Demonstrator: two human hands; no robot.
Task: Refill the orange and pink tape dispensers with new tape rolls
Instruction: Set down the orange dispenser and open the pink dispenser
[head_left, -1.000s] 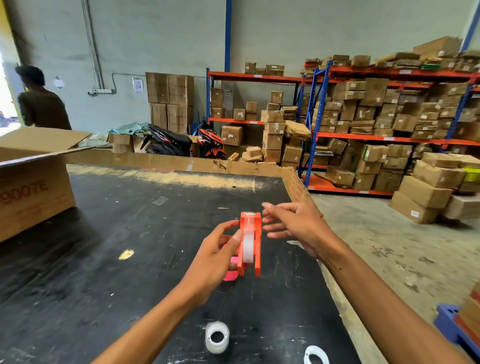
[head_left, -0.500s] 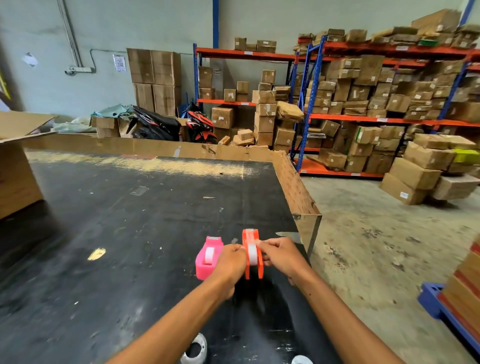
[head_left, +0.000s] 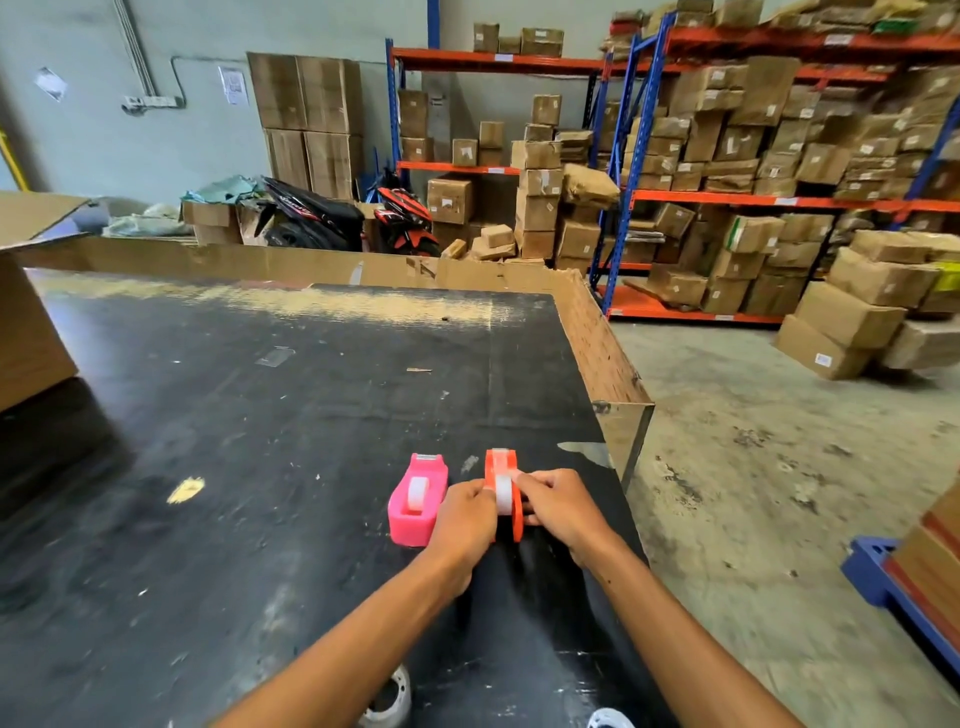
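Note:
The orange tape dispenser (head_left: 502, 467) stands on the black table (head_left: 260, 441) near its right edge, with a clear tape roll showing in its slot. My left hand (head_left: 465, 519) grips its left side and my right hand (head_left: 556, 506) grips its right side, fingers at the roll. The pink tape dispenser (head_left: 418, 499) stands just to the left, touching neither hand, with a tape roll in it. Two white tape cores, one (head_left: 389, 701) under my left forearm and one (head_left: 608, 719) by my right forearm, lie at the near edge.
A large cardboard box (head_left: 31, 312) stands at the table's left. A cardboard wall (head_left: 311, 265) runs along the far and right edges. Shelves (head_left: 727, 197) of cartons and parked scooters (head_left: 337, 218) lie beyond; concrete floor and a blue pallet (head_left: 883, 571) are to the right.
Both hands lowered the orange dispenser from the air onto the table beside the pink one. My view tilted down and nearer; the person at the far left is out of view.

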